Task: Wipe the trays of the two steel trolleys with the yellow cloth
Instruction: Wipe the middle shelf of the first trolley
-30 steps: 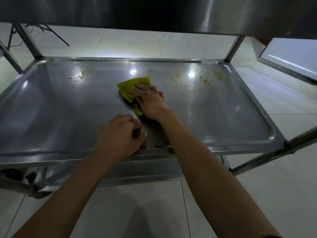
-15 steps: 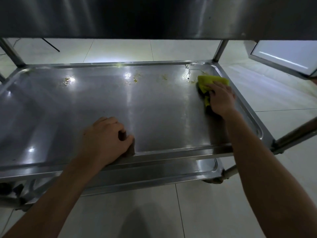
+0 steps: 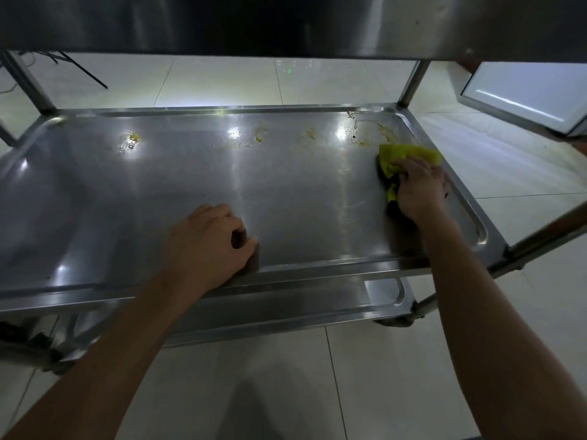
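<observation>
Head view: right hand (image 3: 419, 188) presses the bunched yellow cloth (image 3: 406, 157) flat on the middle tray (image 3: 190, 192), far right, near yellow residue (image 3: 384, 131). Left hand (image 3: 209, 246), fingers curled, braces the near rim. Cloth looks soft, light; palm-down hold suits.

Middle tray (image 3: 158, 198) broad, bare steel between hands, open to sweep left and centre. Upper tray (image 3: 286, 23) hangs low overhead, limits lift. Corner posts (image 3: 413, 84) block far corners. Raised rim (image 3: 476, 223) bounds right edge, just beside yellow cloth (image 3: 409, 154). Left hand (image 3: 209, 246) occupies near rim. Lower tray (image 3: 317, 306) reachable only under near edge.
</observation>
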